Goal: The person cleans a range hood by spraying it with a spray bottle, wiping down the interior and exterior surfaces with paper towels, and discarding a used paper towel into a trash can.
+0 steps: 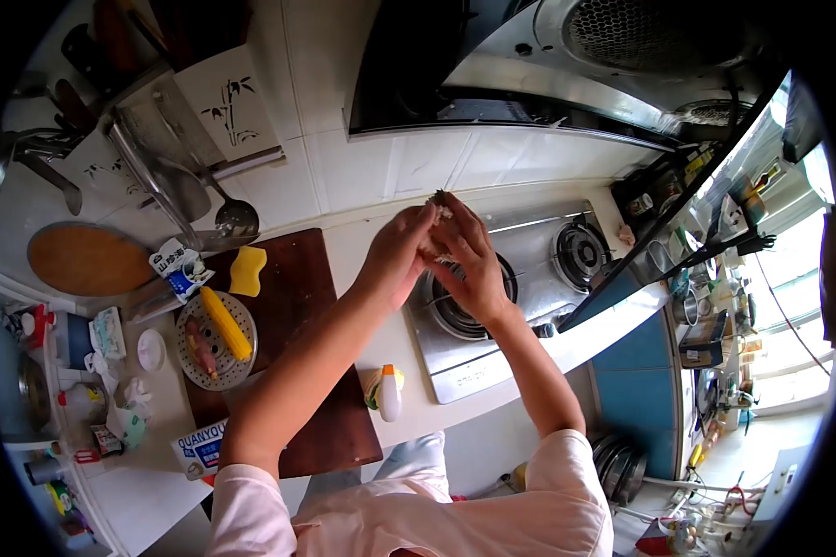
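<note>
My left hand [401,252] and my right hand [469,265] are raised together in front of the stove. Between them they cup a pale, lumpy thing [444,215] with a dark bit at its top. Most of it is hidden by my fingers, so I cannot make out its kind. Below and behind my hands lies the gas stove [474,376], its left burner [437,314] partly covered by my right hand. Left of my left forearm is a dark wooden board [293,278].
A perforated steel plate [242,321] holds a corn cob [226,325] and a reddish-purple sweet potato [200,351]. Near it lies a yellow sponge [247,271]. A white bottle with an orange cap [388,395] stands by the stove. The range hood [548,84] overhangs the right side.
</note>
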A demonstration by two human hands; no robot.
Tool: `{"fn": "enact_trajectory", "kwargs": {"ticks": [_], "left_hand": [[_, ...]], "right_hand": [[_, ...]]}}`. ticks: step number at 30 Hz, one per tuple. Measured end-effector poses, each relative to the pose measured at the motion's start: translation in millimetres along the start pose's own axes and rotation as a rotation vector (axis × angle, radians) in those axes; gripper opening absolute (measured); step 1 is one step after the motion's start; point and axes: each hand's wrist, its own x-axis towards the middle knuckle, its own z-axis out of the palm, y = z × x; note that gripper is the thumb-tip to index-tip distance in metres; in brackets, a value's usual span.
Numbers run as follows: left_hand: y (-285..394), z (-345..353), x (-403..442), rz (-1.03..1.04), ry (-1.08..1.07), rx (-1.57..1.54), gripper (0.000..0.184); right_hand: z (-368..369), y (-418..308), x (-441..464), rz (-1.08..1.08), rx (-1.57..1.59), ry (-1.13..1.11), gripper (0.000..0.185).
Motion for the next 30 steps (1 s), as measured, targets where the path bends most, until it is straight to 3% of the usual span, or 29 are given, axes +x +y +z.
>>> {"fn": "enact_trajectory", "kwargs": {"ticks": [2,4,5,7,8,9,10,11,13,14,15,16,18,20,22,24,25,28,29,30], "left_hand": [[-4,11,-6,-0.040,-0.065,-0.037,0.045],[6,23,-21,-0.057,-0.042,0.211,0.048],[10,25,-27,-0.067,-0.028,0.335,0.050],[15,16,-35,0.046,-0.026,0.394,0.050],[17,10,-40,0.098,-0.026,0.424,0.050],[20,2,-44,0.097,0.009,0.424,0.047],[21,-4,-49,0.096,0.030,0.423,0.046],[20,-10,-54,0.093,0.049,0.422,0.045],[22,-15,-65,0.102,0.097,0.430,0.042],[24,-18,-70,0.116,0.104,0.442,0.042],[26,-21,-75,0.129,0.110,0.454,0.041],[28,-25,-78,0.143,0.115,0.467,0.041],[30,-30,-83,0.167,0.123,0.475,0.040],[29,-33,-86,0.188,0.127,0.477,0.039],[25,-35,-87,0.200,0.123,0.472,0.039],[23,-33,-88,0.178,0.122,0.473,0.039],[23,-33,-88,0.172,0.123,0.476,0.039],[27,-37,-95,0.177,0.127,0.505,0.038],[30,-40,-98,0.181,0.139,0.514,0.038],[33,-43,-101,0.184,0.151,0.521,0.038]], "right_hand": [[10,35,-16,0.100,0.242,0.103,0.041],[-11,64,-7,-0.076,0.060,0.166,0.032],[-18,86,-5,0.034,0.369,0.371,0.029],[-45,149,13,0.170,0.330,0.731,0.030],[-60,185,33,0.156,0.067,0.961,0.027],[-69,193,51,0.134,0.390,1.029,0.020],[-82,214,55,0.237,0.610,0.955,0.016],[-81,282,59,0.100,1.190,0.979,0.015],[-58,315,64,-0.078,1.587,0.926,0.019],[-36,276,73,-0.087,1.410,0.899,0.023],[-24,214,88,0.069,0.973,1.086,0.029],[-17,180,99,0.137,1.216,1.192,0.029],[4,154,104,0.150,1.212,1.169,0.028],[29,121,107,0.113,1.319,1.058,0.030],[66,96,109,-0.059,1.364,0.949,0.015],[84,64,108,0.130,0.263,0.975,0.011],[80,58,105,0.235,0.192,0.905,0.024],[52,69,94,0.178,0.691,1.041,0.022],[35,89,92,0.246,0.998,1.249,0.016],[15,111,88,0.140,1.102,1.140,0.013]]}}
